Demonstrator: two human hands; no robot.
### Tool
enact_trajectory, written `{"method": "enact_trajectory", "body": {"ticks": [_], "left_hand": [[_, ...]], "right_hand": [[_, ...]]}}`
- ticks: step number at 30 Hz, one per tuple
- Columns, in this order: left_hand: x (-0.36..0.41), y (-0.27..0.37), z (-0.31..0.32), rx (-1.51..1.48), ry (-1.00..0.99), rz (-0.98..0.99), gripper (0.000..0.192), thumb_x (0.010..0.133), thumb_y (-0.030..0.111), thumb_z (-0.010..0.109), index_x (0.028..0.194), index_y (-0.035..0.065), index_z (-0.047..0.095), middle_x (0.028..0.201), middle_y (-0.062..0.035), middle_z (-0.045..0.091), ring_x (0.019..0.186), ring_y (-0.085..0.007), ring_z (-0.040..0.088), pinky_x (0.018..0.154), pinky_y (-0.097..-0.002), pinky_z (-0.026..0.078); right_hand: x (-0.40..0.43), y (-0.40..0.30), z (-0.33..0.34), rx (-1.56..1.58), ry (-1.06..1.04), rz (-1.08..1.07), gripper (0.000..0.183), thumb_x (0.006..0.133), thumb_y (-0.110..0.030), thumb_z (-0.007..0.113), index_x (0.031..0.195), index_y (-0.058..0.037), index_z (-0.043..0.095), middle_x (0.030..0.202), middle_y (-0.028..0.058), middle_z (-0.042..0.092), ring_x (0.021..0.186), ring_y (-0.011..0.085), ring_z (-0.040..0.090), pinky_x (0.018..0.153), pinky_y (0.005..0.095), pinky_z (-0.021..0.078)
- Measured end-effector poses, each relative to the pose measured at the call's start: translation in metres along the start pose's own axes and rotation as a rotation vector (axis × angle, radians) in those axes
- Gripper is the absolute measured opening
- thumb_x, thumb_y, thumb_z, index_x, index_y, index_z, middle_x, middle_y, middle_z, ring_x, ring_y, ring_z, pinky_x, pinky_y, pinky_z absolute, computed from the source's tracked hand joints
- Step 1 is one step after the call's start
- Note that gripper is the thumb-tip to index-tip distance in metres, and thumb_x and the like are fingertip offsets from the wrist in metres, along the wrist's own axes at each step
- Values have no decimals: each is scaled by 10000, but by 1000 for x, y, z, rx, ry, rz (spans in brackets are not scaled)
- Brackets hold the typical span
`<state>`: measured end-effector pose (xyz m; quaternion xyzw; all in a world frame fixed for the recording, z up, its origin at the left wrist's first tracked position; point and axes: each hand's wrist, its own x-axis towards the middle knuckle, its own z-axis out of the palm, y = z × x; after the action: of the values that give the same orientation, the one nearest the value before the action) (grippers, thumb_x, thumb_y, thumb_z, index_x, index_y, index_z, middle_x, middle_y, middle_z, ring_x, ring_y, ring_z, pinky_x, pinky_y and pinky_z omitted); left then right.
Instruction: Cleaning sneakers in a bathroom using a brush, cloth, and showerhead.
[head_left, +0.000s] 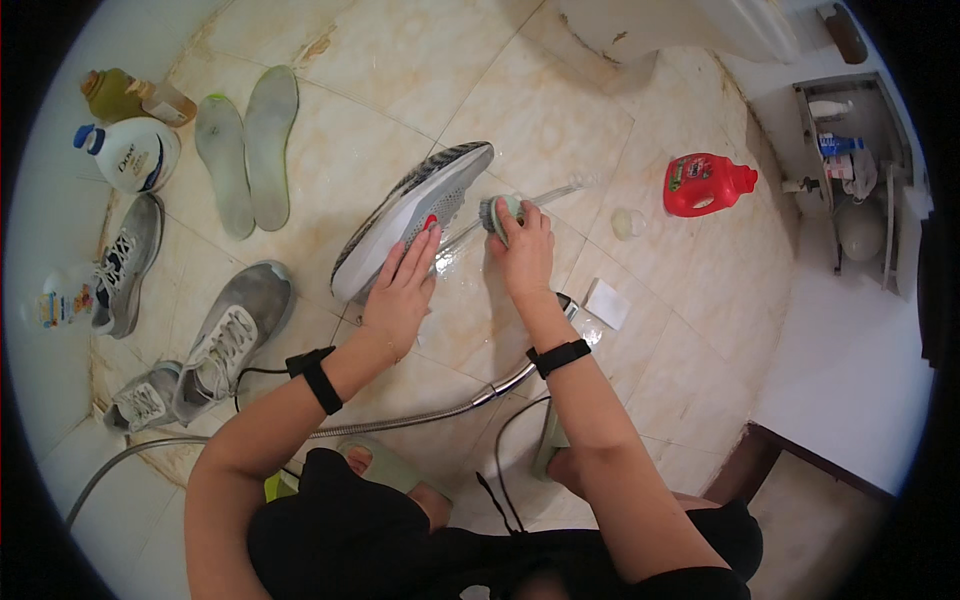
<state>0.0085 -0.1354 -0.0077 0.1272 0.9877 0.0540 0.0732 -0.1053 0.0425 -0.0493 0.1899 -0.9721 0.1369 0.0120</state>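
A grey and white sneaker lies tilted on its side on wet floor tiles, its patterned sole turned to the upper left. My left hand rests flat against the shoe's side near a red mark, fingers extended. In my right hand is a scrub brush with a pale green back and grey bristles. The brush is just right of the sneaker, with a small gap between them. Clear liquid shines on the tiles beneath and beside the brush. Part of the sneaker's near end is hidden behind my left hand.
Several other sneakers, two insoles and bottles stand at left. A shower head hose crosses before my feet. To the right are a white block, a clear round cap and a red detergent jug.
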Motion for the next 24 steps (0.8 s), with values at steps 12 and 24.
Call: {"method": "enact_trajectory", "body": {"ticks": [12,24], "left_hand": [[-4,-35,-2,-427,276,-283,895,663,297,748,1429,183,300,1410,-195,300,1182,-403,396,941,-474,356],[-4,-42,-3,-445,313,-306,1022,558,274,786,1406,27,272,1356,-187,385,1161,-353,445,942,-422,393]], "right_hand": [[-12,-7,4,363,145,104,559,697,-105,669,1244,-111,555,1168,191,486,1043,336,476,882,411,412],[-63,-74,-18,659,138,-24,559,725,-105,710,1261,-120,550,1237,204,447,1128,350,440,966,394,378]]}}
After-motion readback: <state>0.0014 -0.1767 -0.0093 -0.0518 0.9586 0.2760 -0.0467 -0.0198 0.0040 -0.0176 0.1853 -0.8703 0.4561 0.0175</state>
